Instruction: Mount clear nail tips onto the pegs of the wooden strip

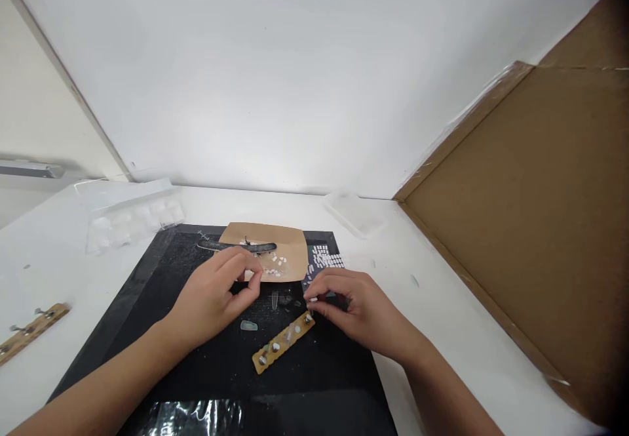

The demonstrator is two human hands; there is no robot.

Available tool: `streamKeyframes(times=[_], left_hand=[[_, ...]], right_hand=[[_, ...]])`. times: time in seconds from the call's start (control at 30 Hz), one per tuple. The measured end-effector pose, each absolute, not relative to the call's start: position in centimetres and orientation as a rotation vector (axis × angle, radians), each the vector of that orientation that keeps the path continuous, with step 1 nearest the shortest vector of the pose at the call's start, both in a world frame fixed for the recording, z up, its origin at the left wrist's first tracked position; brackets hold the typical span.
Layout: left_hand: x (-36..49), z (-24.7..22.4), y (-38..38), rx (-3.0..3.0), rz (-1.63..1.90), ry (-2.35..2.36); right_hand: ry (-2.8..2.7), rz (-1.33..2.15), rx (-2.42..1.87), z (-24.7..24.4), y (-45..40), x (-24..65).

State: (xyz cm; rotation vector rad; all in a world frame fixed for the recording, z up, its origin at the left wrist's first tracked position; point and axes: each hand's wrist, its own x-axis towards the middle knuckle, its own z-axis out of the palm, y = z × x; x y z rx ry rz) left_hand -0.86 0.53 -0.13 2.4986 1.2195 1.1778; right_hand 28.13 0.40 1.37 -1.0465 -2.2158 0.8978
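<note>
My left hand [216, 295] is closed in a pinch at the near edge of a brown paper tray [295, 252]; whatever is between its fingertips cannot be made out. On that tray lie a dark nail file [238, 246] and several small white pieces [275, 267]. My right hand [351, 305] pinches a small white piece [313, 299] just above the right end of a yellowish wooden strip [282, 344]. That strip carries several white and clear pieces and metal bits. Beside it, a clear nail tip [249, 325] rests on the black mat [196, 370].
A dark sheet of white tabs [327, 257] lies right of the tray. Further back are a clear compartment box [132, 223] and a translucent tray [354, 213]. Another wooden strip [34, 331] with metal pegs sits far left. A cardboard panel [521, 226] stands along the right.
</note>
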Motion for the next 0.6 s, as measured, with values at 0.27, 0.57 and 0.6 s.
streamKeyframes(times=[0.27, 0.57, 0.6], left_hand=[[-2.2, -0.6, 1.8, 2.561, 1.195, 1.322], [-2.4, -0.8, 2.3, 2.582, 1.254, 1.414], [-2.4, -0.8, 2.3, 2.588, 1.252, 1.422]], right_hand=[[-2.289, 0.992, -1.076, 1.7, 0.5, 28.6], [-2.342, 1.036, -0.958, 0.3, 0.4, 27.4], [-2.343, 1.031, -0.958, 0.3, 0.5, 27.3]])
